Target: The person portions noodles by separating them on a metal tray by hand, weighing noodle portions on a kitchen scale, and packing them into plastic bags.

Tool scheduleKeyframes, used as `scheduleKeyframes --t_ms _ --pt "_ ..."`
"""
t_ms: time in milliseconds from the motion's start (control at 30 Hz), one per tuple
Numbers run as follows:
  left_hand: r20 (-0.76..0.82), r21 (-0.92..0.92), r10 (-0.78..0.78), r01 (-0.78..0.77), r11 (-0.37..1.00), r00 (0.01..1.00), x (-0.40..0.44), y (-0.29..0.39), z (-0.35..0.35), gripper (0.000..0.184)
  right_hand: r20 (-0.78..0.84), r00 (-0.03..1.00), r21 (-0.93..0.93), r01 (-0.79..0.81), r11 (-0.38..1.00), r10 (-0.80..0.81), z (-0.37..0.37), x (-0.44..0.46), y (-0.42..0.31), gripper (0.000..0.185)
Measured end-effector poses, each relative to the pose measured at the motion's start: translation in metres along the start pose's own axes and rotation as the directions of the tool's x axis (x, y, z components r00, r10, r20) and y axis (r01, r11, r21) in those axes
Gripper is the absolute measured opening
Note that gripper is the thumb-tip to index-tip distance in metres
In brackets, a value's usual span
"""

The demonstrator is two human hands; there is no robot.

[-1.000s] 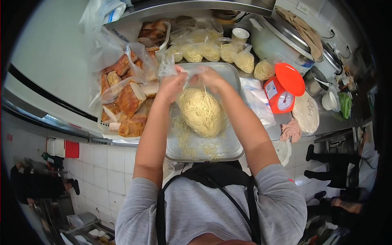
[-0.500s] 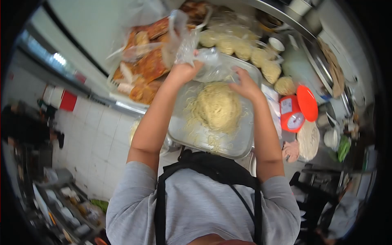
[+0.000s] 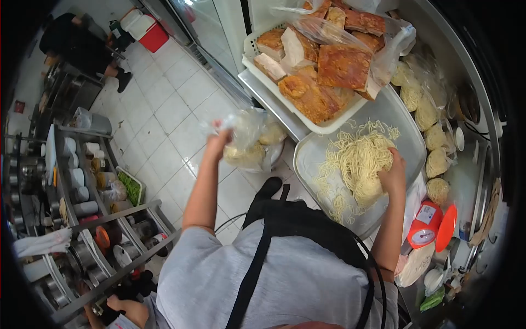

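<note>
My left hand (image 3: 220, 140) is out to the left, closed on the top of a clear plastic bag, above a container on the floor side holding bagged noodles (image 3: 246, 157). The bag is blurred, and its contents cannot be told apart from those below. My right hand (image 3: 393, 172) touches the right side of a loose noodle pile (image 3: 364, 164), its fingers partly hidden; no separate thing shows in it. Loose strands lie around the pile in the metal tray (image 3: 307, 167).
A white basket of roasted meat (image 3: 342, 66) overlaps the tray's upper edge. Bagged noodle portions (image 3: 426, 114) line the right side, near a red scale (image 3: 426, 225). A shelving unit (image 3: 126, 219) stands at the left. A person (image 3: 74, 41) stands at the upper left, another at the lower left.
The view has swung left. My left hand has moved from above the tray to the left with the plastic bag. My right hand has come down to the noodle pile.
</note>
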State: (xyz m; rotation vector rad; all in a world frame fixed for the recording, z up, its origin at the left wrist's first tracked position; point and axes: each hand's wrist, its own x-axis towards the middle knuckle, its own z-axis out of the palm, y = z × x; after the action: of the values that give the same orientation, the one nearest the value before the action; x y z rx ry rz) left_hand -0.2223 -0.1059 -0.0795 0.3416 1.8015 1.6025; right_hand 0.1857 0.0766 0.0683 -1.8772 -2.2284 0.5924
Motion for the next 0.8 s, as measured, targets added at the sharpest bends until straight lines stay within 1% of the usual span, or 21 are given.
scheduleKeyframes --t_ms 67,100,133,200,233,267,333,367,400,433,467,500,533,567,600,633,667,700,733,767,800 --pt "-0.061 0.174 -0.238 0.245 0.954 0.969 0.019 -0.075 0.008 0.018 -0.106 0.994 -0.047 0.024 0.999 -0.029 0.012 0.011 0.024 0.048" --pt "0.011 0.239 -0.364 0.351 0.905 0.931 0.029 -0.108 0.015 0.016 -0.158 0.987 -0.078 0.031 0.996 -0.043 0.016 0.015 0.039 0.045" --pt "0.073 0.314 -0.486 0.443 0.84 0.871 0.037 -0.137 0.023 0.015 -0.145 0.989 0.065 -0.028 0.997 0.037 0.016 0.016 0.05 0.041" --pt "0.083 0.11 -0.476 0.467 0.877 0.875 0.042 -0.188 0.055 0.017 -0.095 0.979 0.338 -0.14 0.93 0.182 0.012 0.016 0.067 0.033" --pt "0.126 0.251 -0.428 0.389 0.887 0.895 0.05 -0.203 0.067 0.037 -0.089 0.97 0.598 -0.13 0.791 0.226 0.006 0.012 0.067 0.032" --pt "0.152 0.337 -0.398 0.331 0.881 0.905 0.055 -0.22 0.077 0.038 -0.124 0.963 0.682 -0.091 0.725 0.238 0.0 0.008 0.064 0.032" --pt "0.22 0.5 -0.341 0.194 0.844 0.914 0.044 -0.212 0.099 0.04 -0.191 0.941 0.822 -0.002 0.569 0.279 -0.019 -0.011 0.028 0.034" --pt "0.325 0.631 -0.154 -0.092 0.77 0.933 0.051 -0.233 0.101 0.038 -0.217 0.947 0.792 0.028 0.609 0.239 -0.028 -0.016 0.022 0.03" --pt "0.464 0.691 0.024 -0.379 0.616 0.886 0.067 -0.269 0.096 0.037 -0.256 0.94 0.802 0.075 0.592 0.227 -0.039 -0.02 0.016 0.03" --pt "0.616 0.671 0.175 -0.629 0.393 0.768 0.079 -0.289 0.098 0.036 -0.3 0.929 0.809 0.126 0.575 0.219 -0.051 -0.022 0.01 0.029" --pt "0.529 0.791 -0.061 -0.465 0.397 0.847 0.076 -0.262 0.102 0.036 -0.347 0.914 0.812 0.18 0.556 0.211 -0.065 -0.023 0.003 0.028" --pt "0.399 0.892 -0.289 -0.297 0.34 0.87 0.073 -0.233 0.1 0.037 -0.368 0.903 0.838 0.22 0.5 0.219 -0.079 -0.025 -0.006 0.029" --pt "0.397 0.914 -0.226 -0.359 0.191 0.889 0.079 -0.237 0.094 0.037 -0.39 0.892 0.859 0.264 0.438 0.228 -0.092 -0.026 -0.016 0.029" --pt "0.4 0.916 -0.154 -0.399 0.035 0.904 0.085 -0.244 0.086 0.037 -0.409 0.891 0.862 0.306 0.404 0.196 -0.105 -0.027 -0.026 0.03" --pt "0.368 0.921 -0.151 -0.337 0.195 0.918 0.081 -0.229 0.081 0.036 -0.429 0.889 0.862 0.349 0.369 0.162 -0.116 -0.027 -0.032 0.031" --pt "0.336 0.899 -0.158 -0.266 0.348 0.929 0.076 -0.208 0.073 0.035 -0.392 0.899 0.899 0.33 0.288 0.195 -0.121 -0.024 -0.033 0.034" --pt "0.331 0.886 -0.244 -0.211 0.412 0.912 0.077 -0.194 0.066 0.042 -0.353 0.909 0.929 0.311 0.201 0.222 -0.126 -0.021 -0.033 0.038" --pt "0.327 0.901 -0.276 -0.21 0.378 0.904 0.078 -0.188 0.057 0.039 -0.308 0.936 0.937 0.268 0.224 0.168 -0.125 -0.016 -0.026 0.041" --pt "0.311 0.886 -0.27 -0.176 0.428 0.911 0.068 -0.166 0.049 0.039 -0.258 0.96 0.942 0.225 0.249 0.111 -0.117 -0.007 -0.013 0.044" --pt "0.297 0.931 -0.32 -0.199 0.305 0.9 0.07 -0.155 0.042 0.035 -0.207 0.966 0.946 0.158 0.283 0.154 -0.101 0.005 0.004 0.049" --pt "0.273 0.912 -0.258 -0.165 0.374 0.927 0.081 -0.172 0.023 0.03 -0.142 0.969 0.901 0.041 0.433 0.203 -0.085 0.011 0.0 0.051"
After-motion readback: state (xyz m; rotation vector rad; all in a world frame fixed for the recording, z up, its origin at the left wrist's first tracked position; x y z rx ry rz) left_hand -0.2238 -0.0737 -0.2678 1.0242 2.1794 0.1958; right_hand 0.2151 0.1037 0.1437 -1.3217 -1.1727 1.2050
